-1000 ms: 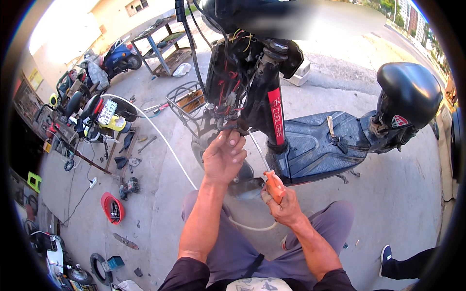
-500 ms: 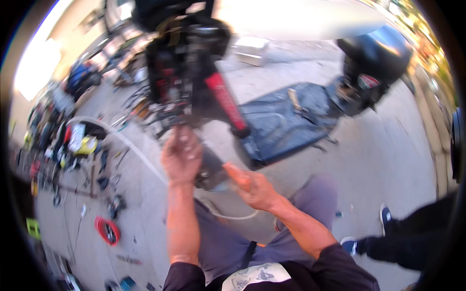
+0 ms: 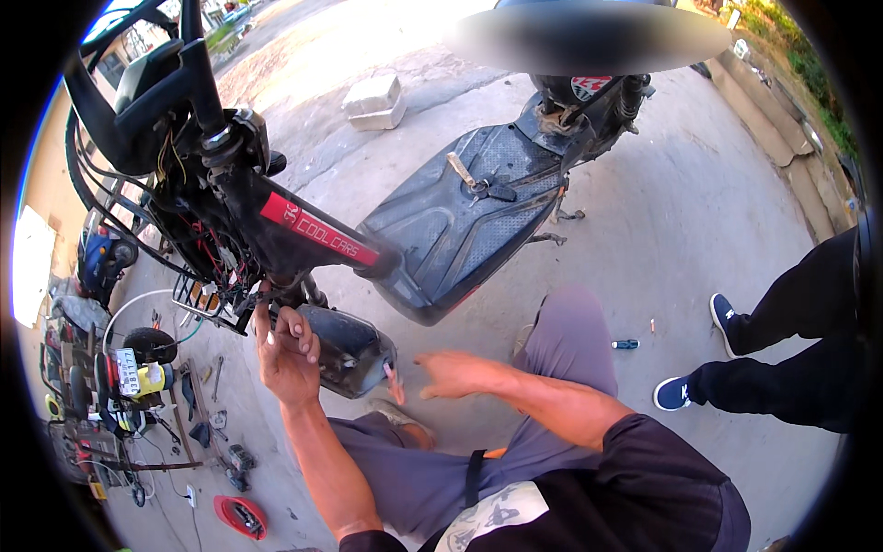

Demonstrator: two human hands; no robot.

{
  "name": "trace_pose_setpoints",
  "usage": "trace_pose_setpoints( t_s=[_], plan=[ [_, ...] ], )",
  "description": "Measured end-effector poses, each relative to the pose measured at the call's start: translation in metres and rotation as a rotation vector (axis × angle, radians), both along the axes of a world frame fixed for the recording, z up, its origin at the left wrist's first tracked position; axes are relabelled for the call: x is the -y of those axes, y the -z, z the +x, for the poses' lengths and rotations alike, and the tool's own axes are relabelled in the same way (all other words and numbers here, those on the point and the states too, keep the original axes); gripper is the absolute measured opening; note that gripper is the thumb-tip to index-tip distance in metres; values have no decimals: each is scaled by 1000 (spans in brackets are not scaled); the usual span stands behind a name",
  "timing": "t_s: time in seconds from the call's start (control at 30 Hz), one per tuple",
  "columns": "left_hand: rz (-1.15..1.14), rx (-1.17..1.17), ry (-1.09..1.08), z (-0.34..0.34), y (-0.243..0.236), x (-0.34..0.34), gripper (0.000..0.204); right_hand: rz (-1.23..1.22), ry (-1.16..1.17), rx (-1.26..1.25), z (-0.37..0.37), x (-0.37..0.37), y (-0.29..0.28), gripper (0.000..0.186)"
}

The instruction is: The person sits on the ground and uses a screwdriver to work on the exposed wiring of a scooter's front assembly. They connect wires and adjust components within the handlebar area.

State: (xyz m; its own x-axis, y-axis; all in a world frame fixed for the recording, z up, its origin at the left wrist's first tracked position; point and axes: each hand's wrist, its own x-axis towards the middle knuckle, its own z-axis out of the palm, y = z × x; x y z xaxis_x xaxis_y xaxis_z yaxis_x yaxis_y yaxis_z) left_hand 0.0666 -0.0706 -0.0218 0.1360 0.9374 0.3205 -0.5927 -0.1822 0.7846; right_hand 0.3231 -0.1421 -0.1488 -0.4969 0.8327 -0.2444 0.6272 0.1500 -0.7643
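My left hand [image 3: 290,357] is raised at the front of a black electric scooter [image 3: 241,207]. Its index finger stretches up to the exposed wiring [image 3: 241,285] under the steering column, while the other fingers are loosely bent and apart. Behind that hand is the dark front fender [image 3: 354,351]. My right hand [image 3: 460,373] is extended leftward, palm down, with nothing visible in it; its fingertips are partly hard to make out. Between it and the fender shows a small pinkish-orange thing [image 3: 394,382], its kind unclear.
The scooter's footboard [image 3: 460,212] carries keys and a light-coloured strip. A person's legs [image 3: 777,359] stand at the right, near a screwdriver [image 3: 625,344] on the ground. Scattered tools, a red bowl [image 3: 239,517] and a plated part [image 3: 138,377] lie left. A white block [image 3: 374,101] sits beyond.
My view has shifted, so the scooter shows farther left. My left hand's index finger now points up at the wiring. My right hand has turned palm down, fingers stretched out.
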Motion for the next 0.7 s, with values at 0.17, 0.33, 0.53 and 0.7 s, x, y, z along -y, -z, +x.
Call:
trace_pose_setpoints(
  t_s=[0.17, 0.33, 0.53, 0.7],
  plan=[
    [-12, -46, -48, -7, 4, 5, 82, 10, 12, 206, 34, -25, -44, 26],
    [-10, -92, -125, -10, 6, 9, 87, 332, 271, 213, 92, -82, -101, 24],
    [-21, -142, -152, -8, 12, 3, 84, 467, 792, 363, 196, -233, -93, 23],
    [-10, -219, -297, -17, 18, 13, 78, 322, 738, 504, 179, -258, -52, 48]
  ],
)
